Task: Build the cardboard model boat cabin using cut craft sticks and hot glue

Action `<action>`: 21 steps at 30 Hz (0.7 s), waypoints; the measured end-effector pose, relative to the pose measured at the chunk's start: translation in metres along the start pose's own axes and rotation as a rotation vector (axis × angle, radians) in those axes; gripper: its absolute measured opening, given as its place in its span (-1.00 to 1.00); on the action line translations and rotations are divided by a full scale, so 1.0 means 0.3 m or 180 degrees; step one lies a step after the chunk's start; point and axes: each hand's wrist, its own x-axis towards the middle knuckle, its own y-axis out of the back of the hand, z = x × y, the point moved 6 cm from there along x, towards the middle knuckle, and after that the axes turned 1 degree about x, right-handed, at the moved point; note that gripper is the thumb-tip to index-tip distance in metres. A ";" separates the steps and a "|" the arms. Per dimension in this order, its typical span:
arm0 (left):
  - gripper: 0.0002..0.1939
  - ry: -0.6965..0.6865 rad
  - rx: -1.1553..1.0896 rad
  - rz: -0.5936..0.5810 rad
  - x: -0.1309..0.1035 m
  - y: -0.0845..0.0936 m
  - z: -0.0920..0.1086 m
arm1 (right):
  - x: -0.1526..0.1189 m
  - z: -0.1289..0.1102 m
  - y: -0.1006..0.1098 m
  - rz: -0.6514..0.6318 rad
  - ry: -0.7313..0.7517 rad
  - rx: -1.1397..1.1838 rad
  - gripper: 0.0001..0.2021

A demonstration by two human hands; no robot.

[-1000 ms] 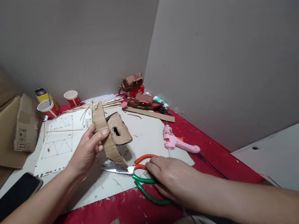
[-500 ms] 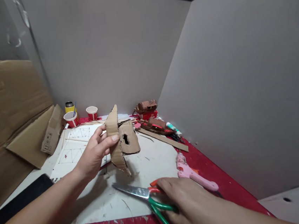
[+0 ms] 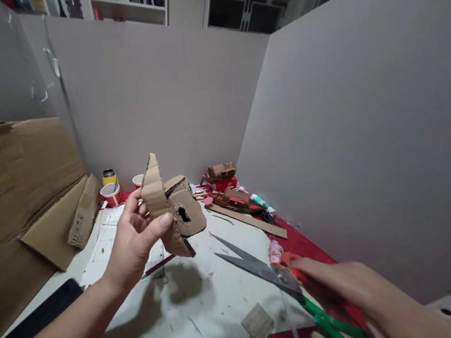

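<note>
In my left hand (image 3: 129, 247) is a cardboard piece (image 3: 154, 197), raised above the white work surface. My thumb presses its near face, and the fingers go behind it. The piece has a long strip with pointed ends and a boxy part with a ragged dark hole. My right hand (image 3: 352, 289) grips scissors (image 3: 254, 267) with green and orange handles. Their blades are parted and point toward the cardboard, without touching it. Behind the scissors, a pink glue gun (image 3: 275, 251) is mostly hidden by my right hand. A small square grey-brown piece (image 3: 258, 324) lies below the blades.
Large cardboard sheets (image 3: 22, 178) lean at the left, near a dark flat device (image 3: 37, 325). Paper cups (image 3: 111, 195) and a yellow bottle (image 3: 108, 176) stand at the back. Brown models (image 3: 220, 172) and a cardboard strip (image 3: 250, 221) lie at the back right. Grey partitions (image 3: 155, 101) surround the table.
The scissors have moved right and their blades have opened. The cardboard piece has shifted slightly left and turned. The small square piece now shows on the table, and the view has tilted up.
</note>
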 end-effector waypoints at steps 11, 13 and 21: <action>-0.38 -0.0488 0.0363 0.0481 -0.052 -0.001 0.023 | 0.152 -0.124 0.035 0.0067 0.0474 -0.0164 -0.90; -0.37 -0.0490 0.0357 0.0604 -0.055 0.008 0.031 | 0.141 -0.115 0.027 0.0102 0.0538 -0.0173 -0.86; -0.37 -0.0442 -0.0004 0.0826 -0.038 0.025 0.031 | 0.120 -0.080 -0.223 -0.0984 -0.0083 -0.0050 -0.95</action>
